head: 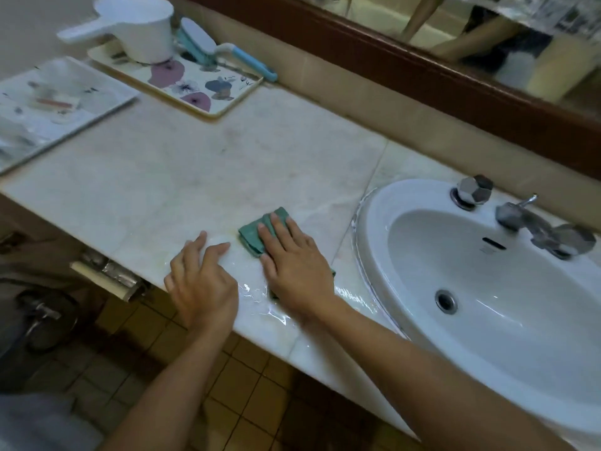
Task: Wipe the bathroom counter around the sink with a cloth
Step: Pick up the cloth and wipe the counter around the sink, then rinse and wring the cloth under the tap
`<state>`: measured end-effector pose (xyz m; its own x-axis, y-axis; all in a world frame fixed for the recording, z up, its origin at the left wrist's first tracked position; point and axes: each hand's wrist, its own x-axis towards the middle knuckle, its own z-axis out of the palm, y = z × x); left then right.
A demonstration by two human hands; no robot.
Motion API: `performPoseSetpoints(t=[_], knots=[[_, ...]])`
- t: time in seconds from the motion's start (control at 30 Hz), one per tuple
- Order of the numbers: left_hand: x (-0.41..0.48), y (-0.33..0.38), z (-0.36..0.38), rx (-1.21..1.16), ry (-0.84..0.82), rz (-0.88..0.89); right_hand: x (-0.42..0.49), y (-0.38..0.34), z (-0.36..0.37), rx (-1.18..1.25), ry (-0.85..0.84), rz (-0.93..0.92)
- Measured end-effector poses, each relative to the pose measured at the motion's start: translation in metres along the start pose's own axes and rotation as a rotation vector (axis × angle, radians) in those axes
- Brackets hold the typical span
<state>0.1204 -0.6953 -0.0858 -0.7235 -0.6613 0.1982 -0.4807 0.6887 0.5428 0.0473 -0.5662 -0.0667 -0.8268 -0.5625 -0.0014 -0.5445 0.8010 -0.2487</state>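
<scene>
A folded green cloth (252,234) lies on the pale marble counter (201,170), just left of the white oval sink (487,288). My right hand (294,262) presses flat on the cloth with its fingers spread, covering most of it. My left hand (201,275) rests beside it on the counter near the front edge, fingers slightly curled, holding nothing. Wet streaks shine on the counter between my hands and the sink.
A flowered tray (208,92) at the back left carries a white scoop (140,27) and a blue-handled brush (224,50). Another tray (107,102) sits at the far left. Metal taps (533,219) stand behind the basin. A mirror (487,43) runs along the wall.
</scene>
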Motion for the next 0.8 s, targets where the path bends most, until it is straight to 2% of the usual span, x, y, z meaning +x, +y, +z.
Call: performPoseSetpoints(t=[0.07,0.13,0.27,0.37,0.47,0.53,0.57,0.67,0.73,0.8], knots=[[0.0,0.001,-0.002,-0.019,-0.012,-0.009,-0.034,-0.018,0.008,0.04,0.025,0.128],[0.0,0.001,-0.003,-0.044,-0.005,-0.02,-0.065,-0.031,0.016,0.029,0.079,0.171],[-0.001,0.002,-0.005,-0.093,0.007,-0.001,-0.133,-0.029,0.022,-0.029,0.084,0.049],[-0.001,0.003,-0.009,-0.108,-0.019,0.011,-0.188,-0.003,0.012,0.029,0.058,0.063],[-0.006,0.011,-0.018,-0.17,-0.117,-0.075,-0.233,0.031,-0.007,0.24,0.054,0.158],[-0.029,0.029,-0.029,-0.28,-0.158,-0.171,-0.253,0.045,-0.024,0.478,0.095,0.279],[-0.05,0.039,-0.034,-0.364,-0.19,-0.14,-0.26,0.049,-0.036,0.627,0.128,0.37],[-0.127,0.074,-0.048,-0.552,-0.357,0.189,-0.275,0.059,-0.072,1.102,0.252,0.671],[-0.171,0.094,-0.054,-0.561,-0.481,0.513,-0.287,0.071,-0.094,1.451,0.342,0.838],[-0.195,0.116,-0.057,-0.47,-0.53,0.87,-0.297,0.084,-0.115,1.781,0.381,0.933]])
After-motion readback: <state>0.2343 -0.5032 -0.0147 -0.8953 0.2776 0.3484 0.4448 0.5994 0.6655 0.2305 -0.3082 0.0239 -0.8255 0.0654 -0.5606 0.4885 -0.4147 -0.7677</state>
